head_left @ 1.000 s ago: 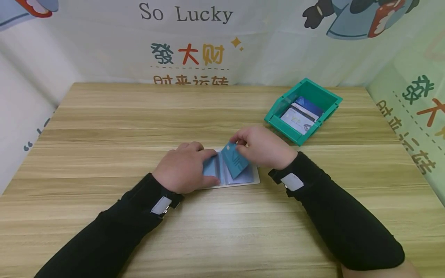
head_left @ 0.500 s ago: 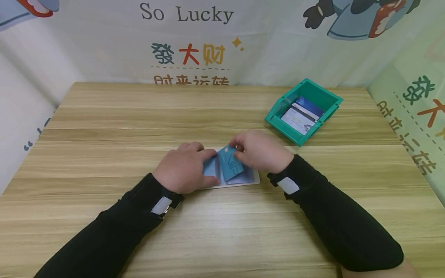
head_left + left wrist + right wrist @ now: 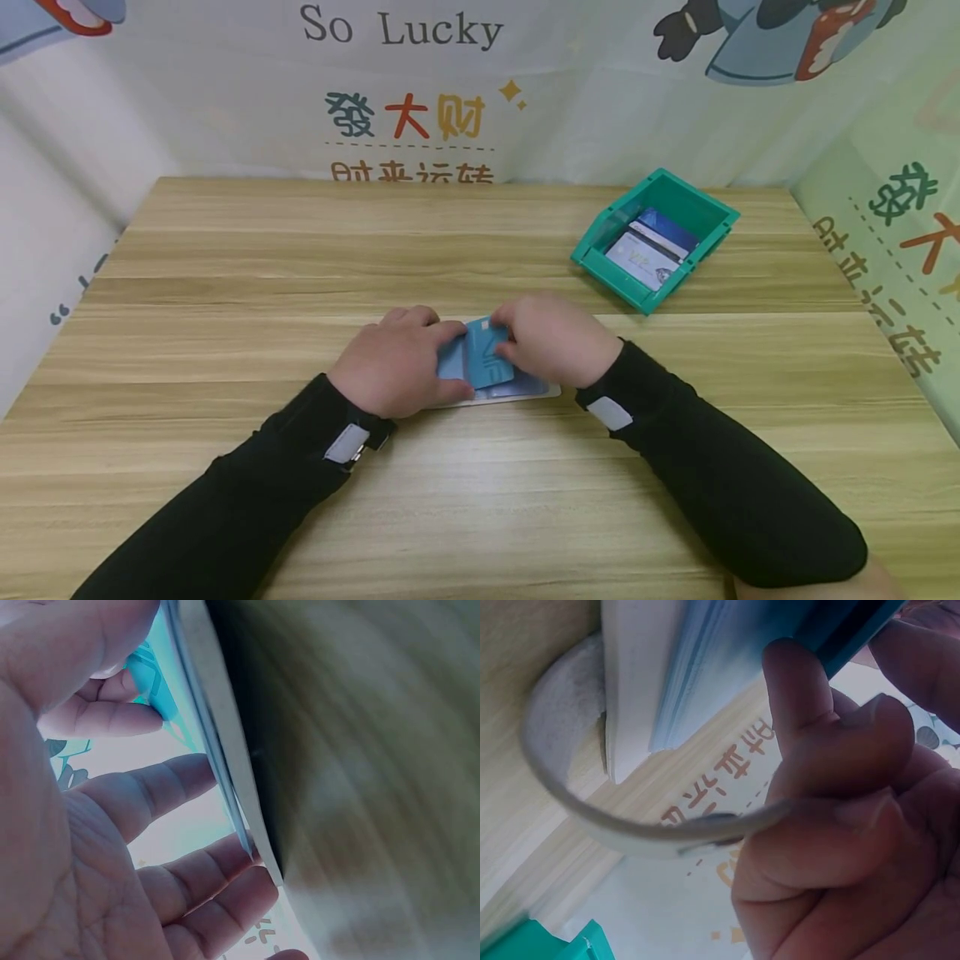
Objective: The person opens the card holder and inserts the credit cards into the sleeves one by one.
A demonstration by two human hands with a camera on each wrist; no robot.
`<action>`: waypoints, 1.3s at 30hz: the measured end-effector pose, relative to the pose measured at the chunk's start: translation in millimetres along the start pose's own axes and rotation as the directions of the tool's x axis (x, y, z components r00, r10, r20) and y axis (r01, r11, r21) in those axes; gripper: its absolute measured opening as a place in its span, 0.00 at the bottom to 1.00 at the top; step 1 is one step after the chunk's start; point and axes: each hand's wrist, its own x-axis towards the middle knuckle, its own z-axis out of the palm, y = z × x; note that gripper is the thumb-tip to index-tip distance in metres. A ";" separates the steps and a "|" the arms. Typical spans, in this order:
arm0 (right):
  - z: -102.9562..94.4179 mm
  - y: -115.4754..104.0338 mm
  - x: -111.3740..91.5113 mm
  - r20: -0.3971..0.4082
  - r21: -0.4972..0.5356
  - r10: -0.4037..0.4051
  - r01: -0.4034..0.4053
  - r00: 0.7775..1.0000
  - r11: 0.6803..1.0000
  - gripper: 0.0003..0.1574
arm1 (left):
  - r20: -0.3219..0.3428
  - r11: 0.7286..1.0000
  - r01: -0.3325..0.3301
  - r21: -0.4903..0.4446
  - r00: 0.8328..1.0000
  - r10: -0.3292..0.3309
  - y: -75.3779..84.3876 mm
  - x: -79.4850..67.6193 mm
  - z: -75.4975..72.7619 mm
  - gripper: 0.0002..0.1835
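An unfolded card holder (image 3: 517, 387) with clear sleeves and a pale cover lies on the table. My left hand (image 3: 393, 362) rests over its left half, thumb and forefinger spread across the sleeves. In the left wrist view, the fairly straight fingers (image 3: 214, 866) touch the cover's edge. A teal bank-style card (image 3: 487, 362) with a small chip patch lies over the right-hand sleeves, close to the fold. My right hand (image 3: 558, 337) pinches its upper right side between thumb and forefinger. Part of the card is hidden by that hand; how far it sits in a sleeve, I cannot tell.
A green bin (image 3: 648, 298) stands at the back right, holding white and blue cards (image 3: 647, 254). A pale strap (image 3: 559, 791) curves out from the holder in the right wrist view. Printed cloth (image 3: 247, 100) hangs behind the wooden table (image 3: 300, 250).
My right hand has shifted left and slightly nearer, carrying the teal card toward the fold. The card has turned more upright. My left hand stays where it was.
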 end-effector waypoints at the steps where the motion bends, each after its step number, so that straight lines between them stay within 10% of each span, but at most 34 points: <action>1: 0.4 -0.3 -0.1 0.001 -0.010 -0.002 0.002 1.000 1.000 0.23 | 0.000 1.000 0.000 -0.001 1.000 0.000 -0.1 -0.1 0.0 0.42; 39: 16.0 -20.2 -3.2 -0.044 -0.158 -0.068 0.060 0.997 0.986 0.11 | 0.016 0.998 0.000 -0.062 1.000 0.001 -2.4 0.0 -3.0 0.40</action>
